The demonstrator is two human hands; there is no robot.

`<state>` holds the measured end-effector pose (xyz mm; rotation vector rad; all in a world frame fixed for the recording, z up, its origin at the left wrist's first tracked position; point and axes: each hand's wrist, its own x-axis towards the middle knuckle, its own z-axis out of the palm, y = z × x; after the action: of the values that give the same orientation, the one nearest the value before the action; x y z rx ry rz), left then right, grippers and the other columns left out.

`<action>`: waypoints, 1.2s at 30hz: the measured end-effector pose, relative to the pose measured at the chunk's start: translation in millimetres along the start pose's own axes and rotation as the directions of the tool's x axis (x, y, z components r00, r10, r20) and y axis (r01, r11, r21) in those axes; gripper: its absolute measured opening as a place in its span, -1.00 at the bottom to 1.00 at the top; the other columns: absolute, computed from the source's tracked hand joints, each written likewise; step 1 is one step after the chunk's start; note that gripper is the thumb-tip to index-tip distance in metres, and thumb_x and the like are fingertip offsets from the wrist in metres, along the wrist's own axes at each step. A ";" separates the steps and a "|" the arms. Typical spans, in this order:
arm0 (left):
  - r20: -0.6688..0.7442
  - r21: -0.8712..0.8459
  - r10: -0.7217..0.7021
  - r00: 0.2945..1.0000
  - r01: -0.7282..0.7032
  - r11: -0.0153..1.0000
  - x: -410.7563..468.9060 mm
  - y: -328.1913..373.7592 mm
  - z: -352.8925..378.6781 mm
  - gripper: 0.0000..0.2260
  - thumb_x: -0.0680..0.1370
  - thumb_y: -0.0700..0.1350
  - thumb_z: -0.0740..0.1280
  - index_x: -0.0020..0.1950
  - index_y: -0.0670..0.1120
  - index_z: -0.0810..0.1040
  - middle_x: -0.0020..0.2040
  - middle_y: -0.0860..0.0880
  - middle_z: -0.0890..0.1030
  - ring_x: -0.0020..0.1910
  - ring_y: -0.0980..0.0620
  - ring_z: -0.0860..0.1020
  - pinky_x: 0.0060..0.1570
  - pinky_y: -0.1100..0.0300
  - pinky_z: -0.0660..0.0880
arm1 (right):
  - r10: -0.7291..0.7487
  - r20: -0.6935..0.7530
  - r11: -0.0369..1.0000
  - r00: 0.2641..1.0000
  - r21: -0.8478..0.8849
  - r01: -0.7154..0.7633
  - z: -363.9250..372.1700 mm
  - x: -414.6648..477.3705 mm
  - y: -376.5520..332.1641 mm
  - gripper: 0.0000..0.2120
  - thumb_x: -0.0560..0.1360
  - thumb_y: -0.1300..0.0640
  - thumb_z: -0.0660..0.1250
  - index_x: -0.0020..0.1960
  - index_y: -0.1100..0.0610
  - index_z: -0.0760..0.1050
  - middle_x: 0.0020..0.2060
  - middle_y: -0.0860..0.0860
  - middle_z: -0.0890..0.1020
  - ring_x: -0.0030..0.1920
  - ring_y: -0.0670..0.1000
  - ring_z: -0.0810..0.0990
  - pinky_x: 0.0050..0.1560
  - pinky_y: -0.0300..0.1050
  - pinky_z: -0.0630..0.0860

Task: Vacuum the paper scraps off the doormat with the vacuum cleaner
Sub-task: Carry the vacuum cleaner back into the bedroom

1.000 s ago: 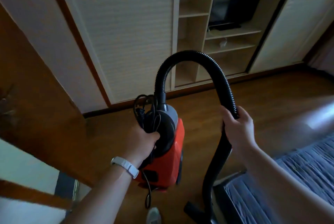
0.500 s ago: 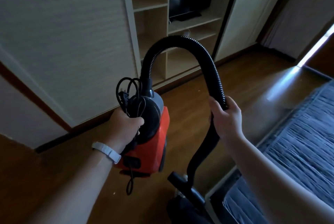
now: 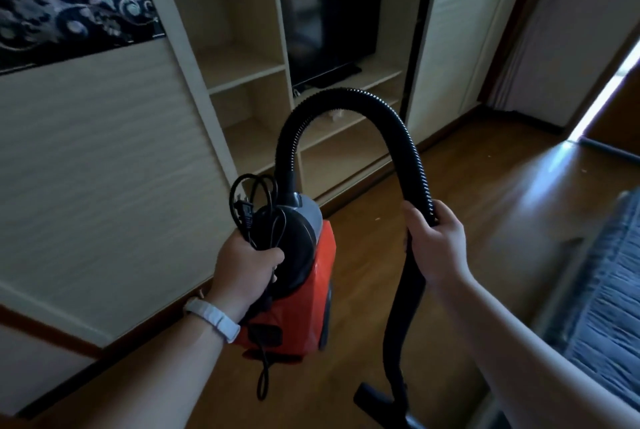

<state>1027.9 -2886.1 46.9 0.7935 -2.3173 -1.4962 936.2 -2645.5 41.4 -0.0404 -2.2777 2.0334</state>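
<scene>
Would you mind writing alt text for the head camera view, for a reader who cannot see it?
A person holds a red vacuum cleaner above a wooden floor: the left hand grips its top and bundled cord, the right hand grips the black hose. Behind stand open shelves with a dark television.

The left hand (image 3: 247,264) grips the black handle of a red vacuum cleaner (image 3: 301,293) and carries it clear of the wooden floor (image 3: 485,220) — a bundled black power cord (image 3: 254,201) is caught in the same grip, one loop dangling below the body. A white wristband (image 3: 213,319) sits on that wrist. The right hand (image 3: 434,241) curls round the black ribbed hose (image 3: 346,99), which arches up from the vacuum's top and drops to a floor nozzle (image 3: 372,399). Behind stand open shelves (image 3: 242,75) holding a dark television (image 3: 332,23) — grey bedding (image 3: 609,324) lies at right
</scene>
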 end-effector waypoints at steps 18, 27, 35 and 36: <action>0.403 -0.060 0.076 0.912 -0.056 0.997 281.0 56.9 114.1 -0.89 0.38 -0.44 0.34 -0.31 -0.47 0.46 -0.48 -0.18 0.46 -0.56 -0.06 0.48 -0.58 0.28 0.37 | -0.049 -0.382 0.992 0.923 -0.128 0.000 53.2 220.3 -9.6 -0.87 0.52 0.04 0.45 -0.10 0.08 0.56 -0.41 0.04 0.55 -0.47 -0.04 0.51 -0.49 -0.14 0.47; 0.556 -0.016 0.238 0.797 -0.276 0.961 403.8 90.0 182.2 -0.66 0.40 -0.30 0.44 -0.14 0.14 0.45 -0.30 0.23 0.62 -0.26 -0.02 0.60 -0.20 0.05 0.60 | -0.078 -0.563 0.985 0.823 -0.172 -0.025 55.1 286.3 -11.1 -0.84 0.52 0.03 0.45 -0.16 0.04 0.52 -0.41 0.05 0.55 -0.42 0.07 0.51 -0.40 -0.04 0.47; 0.633 0.008 0.150 0.760 -0.200 0.980 451.1 124.1 275.4 -0.86 0.37 -0.37 0.38 -0.10 -0.26 0.53 -0.45 -0.10 0.59 -0.53 -0.01 0.59 -0.53 0.22 0.44 | -0.008 -0.656 0.991 0.754 -0.108 -0.083 29.8 362.8 21.5 -0.86 0.52 0.06 0.45 -0.15 0.07 0.53 -0.47 -0.13 0.51 -0.50 -0.16 0.45 -0.50 -0.31 0.40; 0.639 0.013 0.141 0.756 -0.193 0.981 455.7 129.1 288.5 -0.85 0.37 -0.37 0.37 -0.09 -0.25 0.54 -0.46 -0.08 0.58 -0.53 -0.01 0.59 -0.53 0.22 0.44 | 0.002 -0.665 0.991 0.747 -0.096 -0.088 23.2 374.5 26.7 -0.86 0.52 0.06 0.45 -0.15 0.08 0.53 -0.46 -0.12 0.51 -0.50 -0.17 0.45 -0.50 -0.31 0.40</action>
<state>474.7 -2891.6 8.8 0.0544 -2.8346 -1.7995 560.2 -2636.1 30.3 -0.7188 -1.9206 1.5253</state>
